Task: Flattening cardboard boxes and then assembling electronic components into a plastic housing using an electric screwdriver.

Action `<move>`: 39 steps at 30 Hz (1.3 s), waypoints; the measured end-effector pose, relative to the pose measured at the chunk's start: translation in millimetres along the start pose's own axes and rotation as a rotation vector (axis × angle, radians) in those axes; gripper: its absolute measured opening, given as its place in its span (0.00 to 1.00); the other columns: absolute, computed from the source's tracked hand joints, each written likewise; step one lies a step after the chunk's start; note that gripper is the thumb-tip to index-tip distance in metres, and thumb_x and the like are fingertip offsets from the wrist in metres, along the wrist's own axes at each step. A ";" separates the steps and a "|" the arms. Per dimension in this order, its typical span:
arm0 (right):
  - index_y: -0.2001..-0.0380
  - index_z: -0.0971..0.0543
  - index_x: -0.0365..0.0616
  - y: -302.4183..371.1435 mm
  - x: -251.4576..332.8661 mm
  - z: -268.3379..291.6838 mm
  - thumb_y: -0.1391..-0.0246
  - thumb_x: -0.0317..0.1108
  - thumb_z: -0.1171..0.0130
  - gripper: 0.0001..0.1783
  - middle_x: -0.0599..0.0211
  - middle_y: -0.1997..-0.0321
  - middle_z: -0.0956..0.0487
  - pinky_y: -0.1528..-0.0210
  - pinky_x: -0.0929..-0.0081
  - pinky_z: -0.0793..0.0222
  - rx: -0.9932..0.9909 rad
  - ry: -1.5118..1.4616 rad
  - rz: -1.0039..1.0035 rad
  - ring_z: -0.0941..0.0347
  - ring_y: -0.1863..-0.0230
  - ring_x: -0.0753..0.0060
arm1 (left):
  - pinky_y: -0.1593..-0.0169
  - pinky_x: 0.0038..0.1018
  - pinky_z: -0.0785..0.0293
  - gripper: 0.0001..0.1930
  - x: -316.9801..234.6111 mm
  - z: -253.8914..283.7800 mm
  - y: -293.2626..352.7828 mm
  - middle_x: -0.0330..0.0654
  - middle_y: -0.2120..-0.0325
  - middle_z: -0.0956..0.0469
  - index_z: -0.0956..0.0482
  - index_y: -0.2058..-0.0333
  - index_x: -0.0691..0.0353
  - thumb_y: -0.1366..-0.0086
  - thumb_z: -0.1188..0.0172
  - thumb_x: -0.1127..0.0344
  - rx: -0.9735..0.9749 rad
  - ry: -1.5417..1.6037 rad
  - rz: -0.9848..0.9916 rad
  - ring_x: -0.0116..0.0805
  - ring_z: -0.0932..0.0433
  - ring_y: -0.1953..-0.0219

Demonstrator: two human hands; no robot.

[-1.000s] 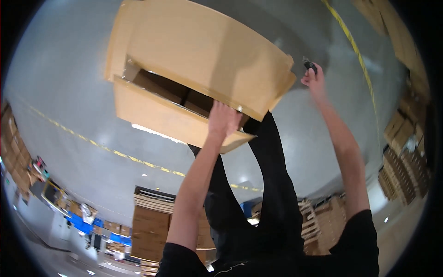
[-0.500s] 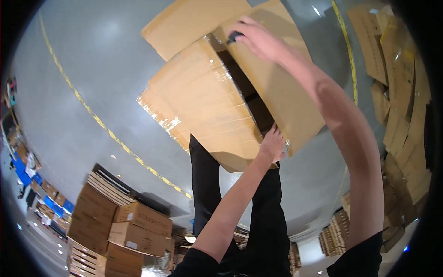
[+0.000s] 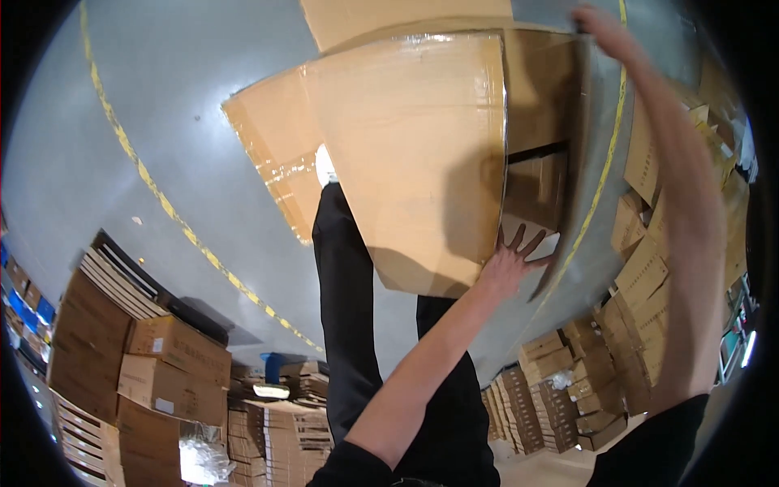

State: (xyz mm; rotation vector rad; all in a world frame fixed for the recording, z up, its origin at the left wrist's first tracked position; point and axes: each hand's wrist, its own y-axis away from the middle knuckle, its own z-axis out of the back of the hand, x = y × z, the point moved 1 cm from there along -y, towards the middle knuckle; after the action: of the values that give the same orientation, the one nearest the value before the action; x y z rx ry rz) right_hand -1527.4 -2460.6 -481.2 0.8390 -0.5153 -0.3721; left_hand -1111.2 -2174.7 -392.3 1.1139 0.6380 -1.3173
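A big cardboard carton [image 3: 422, 162] takes the upper middle of the frame, in front of the person's black trousers [image 3: 345, 268]. Its broad flap [image 3: 398, 105] lies across the centre, and to the right of this flap one can see the brown inside. The left hand [image 3: 507, 269] is at the lower right corner of the opening; its fingers are spread wide and seem to grasp nothing. The right hand [image 3: 600, 31] is in the upper right, near the top end of a thin, blurred side flap [image 3: 578, 122]. It is also blurred, so I cannot tell whether its fingers grip this flap, another thing or nothing. In my judgement, the step in hand is the opening of the carton, with the flaps being parted. The next move probably calls for a firm hold on the side flap, while the left hand steadies the corner.
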 end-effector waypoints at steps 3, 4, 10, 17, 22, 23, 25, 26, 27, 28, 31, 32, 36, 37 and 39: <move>0.53 0.31 0.42 81.7 15.5 1.3 0.45 0.30 0.46 0.16 0.55 0.53 0.29 0.52 0.66 0.33 -0.528 0.522 0.255 0.29 0.54 0.53 | 0.41 0.61 0.48 0.35 8.0 -7.3 26.9 0.42 0.38 0.43 0.41 0.40 0.63 0.43 0.44 0.51 -0.174 -0.052 0.209 0.41 0.47 0.35; 0.53 0.32 0.38 97.5 14.6 -4.7 0.45 0.34 0.45 0.18 0.53 0.55 0.28 0.56 0.66 0.32 -0.620 0.381 0.192 0.28 0.57 0.56 | 0.42 0.57 0.45 0.33 0.2 -14.6 25.8 0.43 0.39 0.40 0.37 0.42 0.62 0.44 0.43 0.55 -0.005 -0.240 0.324 0.42 0.43 0.37; 0.51 0.30 0.37 192.6 114.9 -242.9 0.48 0.46 0.41 0.28 0.61 0.68 0.23 0.64 0.71 0.27 0.181 -1.006 -0.191 0.23 0.69 0.69 | 0.43 0.50 0.41 0.20 -14.0 62.8 85.0 0.51 0.46 0.31 0.23 0.52 0.58 0.44 0.43 0.62 0.789 -0.104 0.601 0.54 0.34 0.44; 0.69 0.29 0.49 156.4 221.5 -375.8 0.44 0.45 0.43 0.12 0.75 0.68 0.30 0.58 0.71 0.36 -0.601 -1.934 -0.585 0.34 0.64 0.76 | 0.48 0.51 0.34 0.37 25.0 174.6 126.7 0.55 0.43 0.37 0.46 0.38 0.63 0.44 0.40 0.59 0.536 -0.421 0.855 0.58 0.35 0.44; 0.72 0.32 0.48 234.8 272.2 -307.2 0.42 0.39 0.46 0.09 0.75 0.69 0.32 0.60 0.67 0.37 -0.718 -2.328 -0.659 0.36 0.64 0.77 | 0.61 0.37 0.21 0.45 42.5 208.1 109.9 0.58 0.39 0.48 0.54 0.37 0.63 0.46 0.37 0.55 0.155 -0.571 0.636 0.60 0.38 0.43; 0.73 0.32 0.51 242.6 267.5 -318.2 0.42 0.39 0.47 0.09 0.76 0.69 0.33 0.58 0.68 0.36 -0.667 -2.445 -0.483 0.37 0.64 0.79 | 0.65 0.36 0.20 0.47 43.4 207.5 99.1 0.58 0.39 0.49 0.56 0.36 0.62 0.48 0.36 0.55 0.180 -0.652 0.634 0.61 0.38 0.43; 0.74 0.32 0.53 249.7 281.0 -329.1 0.41 0.39 0.48 0.09 0.77 0.69 0.34 0.57 0.68 0.36 -0.648 -2.576 -0.284 0.37 0.64 0.81 | 0.68 0.35 0.19 0.50 51.6 210.3 92.6 0.59 0.39 0.50 0.58 0.36 0.60 0.50 0.34 0.54 0.220 -0.768 0.607 0.61 0.38 0.43; 0.72 0.33 0.52 254.8 300.4 -322.1 0.42 0.38 0.47 0.08 0.74 0.65 0.31 0.54 0.65 0.35 -0.679 -2.645 -0.158 0.34 0.60 0.77 | 0.67 0.40 0.19 0.49 55.6 211.4 96.6 0.58 0.38 0.51 0.58 0.35 0.57 0.49 0.35 0.57 0.202 -0.727 0.651 0.62 0.39 0.43; 0.70 0.33 0.50 254.3 318.4 -317.7 0.42 0.37 0.45 0.08 0.70 0.60 0.28 0.52 0.61 0.34 -0.706 -2.708 -0.025 0.30 0.57 0.72 | 0.66 0.44 0.20 0.47 61.4 214.2 102.0 0.58 0.38 0.52 0.57 0.35 0.55 0.48 0.36 0.59 0.183 -0.688 0.700 0.62 0.39 0.43; 0.69 0.33 0.50 249.1 321.7 -314.5 0.42 0.35 0.47 0.06 0.68 0.57 0.27 0.49 0.57 0.34 -0.770 -2.631 -0.015 0.29 0.55 0.68 | 0.65 0.43 0.19 0.50 68.5 220.8 106.3 0.58 0.38 0.51 0.60 0.35 0.54 0.51 0.35 0.60 0.142 -0.641 0.614 0.65 0.38 0.44; 0.53 0.31 0.49 212.0 287.4 -333.0 0.43 0.34 0.50 0.13 0.66 0.49 0.29 0.43 0.46 0.40 -0.265 -1.690 -0.506 0.32 0.46 0.63 | 0.62 0.44 0.20 0.50 72.9 212.3 102.1 0.59 0.38 0.51 0.59 0.35 0.53 0.52 0.35 0.64 0.117 -0.645 0.555 0.69 0.39 0.44; 0.50 0.32 0.50 202.3 259.4 -388.7 0.43 0.37 0.49 0.18 0.67 0.48 0.29 0.43 0.49 0.40 -0.330 -1.077 -0.414 0.31 0.47 0.63 | 0.59 0.42 0.21 0.49 67.1 204.9 90.5 0.60 0.39 0.49 0.58 0.35 0.53 0.53 0.37 0.70 0.114 -0.602 0.542 0.70 0.39 0.44; 0.46 0.32 0.52 232.9 258.5 -411.0 0.53 0.39 0.41 0.28 0.67 0.49 0.28 0.49 0.58 0.40 -0.494 -0.315 -0.314 0.32 0.51 0.60 | 0.51 0.43 0.26 0.48 77.0 228.8 99.5 0.58 0.38 0.48 0.59 0.35 0.52 0.55 0.44 0.75 0.118 -0.537 0.498 0.64 0.36 0.44; 0.46 0.32 0.51 254.1 272.2 -403.9 0.54 0.37 0.41 0.28 0.66 0.51 0.28 0.50 0.59 0.40 -0.690 -0.418 -0.332 0.33 0.52 0.59 | 0.51 0.43 0.26 0.48 78.1 235.0 102.5 0.58 0.38 0.48 0.59 0.35 0.52 0.55 0.44 0.75 0.122 -0.556 0.483 0.64 0.36 0.44; 0.47 0.32 0.48 313.1 296.2 -410.8 0.56 0.29 0.41 0.29 0.63 0.54 0.29 0.51 0.62 0.41 -0.792 -0.419 -0.430 0.35 0.55 0.57 | 0.48 0.43 0.30 0.48 84.6 234.3 100.8 0.59 0.39 0.46 0.59 0.35 0.52 0.56 0.46 0.75 0.120 -0.471 0.465 0.61 0.35 0.44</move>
State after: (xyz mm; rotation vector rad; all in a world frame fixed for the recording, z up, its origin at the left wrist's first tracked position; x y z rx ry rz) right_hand -1018.1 -2168.4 -382.7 0.0822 -0.5097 -1.0804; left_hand -1048.3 -2432.5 -349.9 0.9263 -0.0504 -1.1572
